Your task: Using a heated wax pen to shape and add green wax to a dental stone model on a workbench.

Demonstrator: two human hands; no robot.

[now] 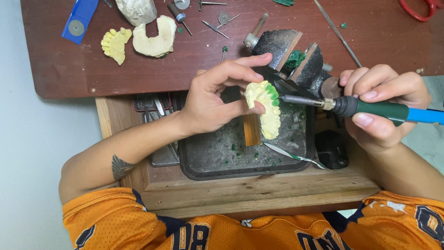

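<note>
My left hand point(217, 99) grips a pale yellow dental cast point(266, 111) with green wax on its teeth, held over a dark tray point(194, 162). My right hand point(384, 109) holds a green and blue electric wax tool point(370, 109). Its metal tip points left and touches the green wax on the cast.
A small black vise point(296, 58) stands behind the cast on a brown bench top point(199, 55). Two more yellow casts point(138, 41), burs, a blue disc holder point(79, 18) and red scissors point(421, 9) lie on the bench. A wooden drawer point(259, 190) carries the tray, which holds green wax crumbs.
</note>
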